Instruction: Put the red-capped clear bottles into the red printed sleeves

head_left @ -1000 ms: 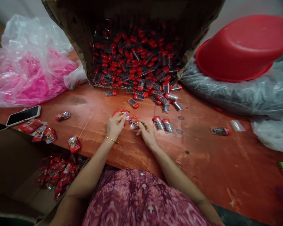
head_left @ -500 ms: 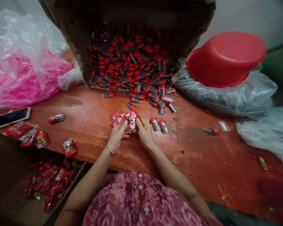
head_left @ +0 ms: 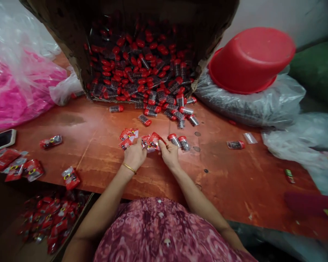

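Observation:
My left hand (head_left: pixel 134 154), with a gold bangle on the wrist, pinches a fan of small red printed sachets (head_left: pixel 128 137). My right hand (head_left: pixel 168 152) pinches one red sachet (head_left: pixel 154 140) between thumb and fingers, close to the left hand. Both hands hover just over the reddish wooden table (head_left: pixel 235 182). Two small clear vials with red caps (head_left: pixel 179 142) lie right of my right hand. A tipped cardboard box (head_left: pixel 207 43) behind spills many red-capped vials (head_left: pixel 142 76) onto the table.
A pink-filled plastic bag (head_left: pixel 19 83) lies at the left. A red basin (head_left: pixel 248 60) rests on a dark plastic bag (head_left: pixel 251 105) at the right. A phone (head_left: pixel 0 140) and packed sachets (head_left: pixel 16 165) sit at the left edge above a carton of packs (head_left: pixel 49 218).
The camera view shifted rightward. My hands stayed together at the table centre; the sachet in my right hand dropped slightly toward the table.

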Demonstrator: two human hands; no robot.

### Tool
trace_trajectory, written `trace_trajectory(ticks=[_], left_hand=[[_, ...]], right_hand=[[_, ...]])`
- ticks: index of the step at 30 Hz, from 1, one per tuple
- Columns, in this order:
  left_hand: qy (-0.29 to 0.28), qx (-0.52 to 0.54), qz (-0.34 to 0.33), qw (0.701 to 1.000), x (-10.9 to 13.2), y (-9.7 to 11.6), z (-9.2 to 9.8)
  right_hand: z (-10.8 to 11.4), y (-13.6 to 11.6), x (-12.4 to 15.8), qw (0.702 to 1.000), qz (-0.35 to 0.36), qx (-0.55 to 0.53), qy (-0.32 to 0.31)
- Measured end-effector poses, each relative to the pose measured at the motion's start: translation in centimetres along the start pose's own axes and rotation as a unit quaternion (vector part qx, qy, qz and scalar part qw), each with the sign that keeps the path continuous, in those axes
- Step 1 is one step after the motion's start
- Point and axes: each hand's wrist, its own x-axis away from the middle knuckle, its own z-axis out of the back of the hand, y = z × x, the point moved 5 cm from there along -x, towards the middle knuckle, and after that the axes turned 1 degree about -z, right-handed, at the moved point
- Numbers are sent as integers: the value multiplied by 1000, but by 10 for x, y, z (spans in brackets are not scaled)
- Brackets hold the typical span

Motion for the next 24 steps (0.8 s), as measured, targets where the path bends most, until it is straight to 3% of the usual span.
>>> trace_trajectory(ticks=[3,5,7,9,11,14,17,19,22,24], left_hand=[[65,37,8,997,9,2,13],[116,120,-14,986,16,2,17],[91,256,-28,962,19,3,11],[15,406,0,914,21,6,-4],[-20,521,59,851,21,10,-16],[10,614,134,777,20,15,-22],[20,658,176,732,17,17,-19],[15,676,198,710,15,16,-16],[-7,704,221,675,13,15,-15],[-31,719,228,656,13,17,-17]], right_hand=[[4,-1,4,1000,0,4,27],[6,-3,5,999,-3,-19,40],[5,-5,6,998,-9,-55,32],[-2,-7,10,996,-21,-84,3],[-10,-8,15,996,-20,-88,-26],[-13,-9,19,998,5,-55,-37],[3,-12,15,997,53,56,-24],[21,-17,9,973,110,203,9],[44,-16,1,888,137,435,59],[51,-10,-3,842,126,521,62]])
